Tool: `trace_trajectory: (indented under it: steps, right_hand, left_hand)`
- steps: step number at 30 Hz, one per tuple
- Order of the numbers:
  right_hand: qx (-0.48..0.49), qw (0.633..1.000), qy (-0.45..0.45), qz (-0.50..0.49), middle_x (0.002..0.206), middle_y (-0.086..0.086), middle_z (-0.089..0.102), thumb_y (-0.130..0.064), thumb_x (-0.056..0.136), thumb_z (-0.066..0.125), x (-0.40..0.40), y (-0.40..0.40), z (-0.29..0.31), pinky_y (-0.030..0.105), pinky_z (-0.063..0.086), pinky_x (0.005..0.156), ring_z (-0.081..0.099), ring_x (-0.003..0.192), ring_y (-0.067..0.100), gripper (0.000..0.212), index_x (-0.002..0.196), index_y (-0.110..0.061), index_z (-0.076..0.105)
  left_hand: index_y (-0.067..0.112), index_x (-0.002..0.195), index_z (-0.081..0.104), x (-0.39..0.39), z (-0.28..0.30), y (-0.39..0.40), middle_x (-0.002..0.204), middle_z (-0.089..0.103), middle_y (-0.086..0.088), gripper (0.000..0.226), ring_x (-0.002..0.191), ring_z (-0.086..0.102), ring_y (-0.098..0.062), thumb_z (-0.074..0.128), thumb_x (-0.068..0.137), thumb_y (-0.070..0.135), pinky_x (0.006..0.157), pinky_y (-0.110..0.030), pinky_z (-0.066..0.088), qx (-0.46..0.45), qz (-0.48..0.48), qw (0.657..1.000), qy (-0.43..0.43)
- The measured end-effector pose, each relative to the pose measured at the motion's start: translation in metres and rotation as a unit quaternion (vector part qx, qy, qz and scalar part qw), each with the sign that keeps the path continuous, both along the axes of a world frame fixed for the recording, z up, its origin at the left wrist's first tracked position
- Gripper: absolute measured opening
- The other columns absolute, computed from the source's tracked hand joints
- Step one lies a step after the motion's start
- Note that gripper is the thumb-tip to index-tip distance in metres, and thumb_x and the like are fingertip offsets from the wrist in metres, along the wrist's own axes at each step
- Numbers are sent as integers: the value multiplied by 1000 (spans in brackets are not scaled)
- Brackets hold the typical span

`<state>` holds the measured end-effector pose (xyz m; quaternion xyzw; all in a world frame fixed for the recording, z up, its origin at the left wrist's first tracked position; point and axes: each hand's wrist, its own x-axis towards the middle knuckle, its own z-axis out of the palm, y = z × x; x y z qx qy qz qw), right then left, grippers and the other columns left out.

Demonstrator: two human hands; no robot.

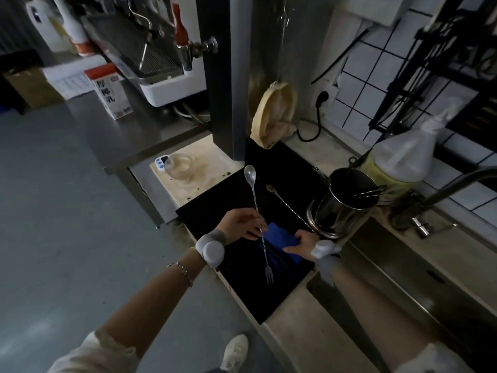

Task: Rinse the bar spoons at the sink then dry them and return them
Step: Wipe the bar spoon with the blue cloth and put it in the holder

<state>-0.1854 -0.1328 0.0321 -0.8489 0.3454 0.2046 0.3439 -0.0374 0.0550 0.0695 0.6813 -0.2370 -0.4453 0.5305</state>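
The left hand (240,223) held one bar spoon (257,211) pinched at the middle of its twisted stem. This spoon was long and thin. Its bowl pointed to the far side, and its small fork end pointed to the near side, hanging over the black mat (215,211) on the tabletop (293,343). The left grip was closed on that stem.

The right hand (304,244) was just to the right of it. Its grip was closed on a blue cloth (279,238). The cloth touched the stem of the held spoon, just below the left hand. So the cloth was the nearest thing to the spoon, and a wipe would have to run along the stem, toward the bowl or toward the fork.

A second bar spoon (289,207) lay on the mat, slanting from far left to near right. Its bowl was far, and its near end reached toward the right hand. The right hand was closer to it.

A tall metal cup (341,208) stood to the right, beside the mat. Thin dark stems leaned inside it, but it was too dim to tell what they were. The sink (403,265) was on the right, with the tap (454,185) above it. A glass cup (180,165) sat far left and looked empty.

It looked like the drying step.
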Motion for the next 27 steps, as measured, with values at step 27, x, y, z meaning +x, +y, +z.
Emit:
trace_trajectory:
  steps: [27]
  right_hand:
    - [430,625,-451,-471,143,19,49,-31,93,55,-267,-60,144,43,26,118,42,135,34,52,139,-7,47]
  left_hand:
    - [11,92,55,-252,68,-151,71,65,-5,17,52,66,-11,44,96,-2,49,-24,55,33,-255,966,-37]
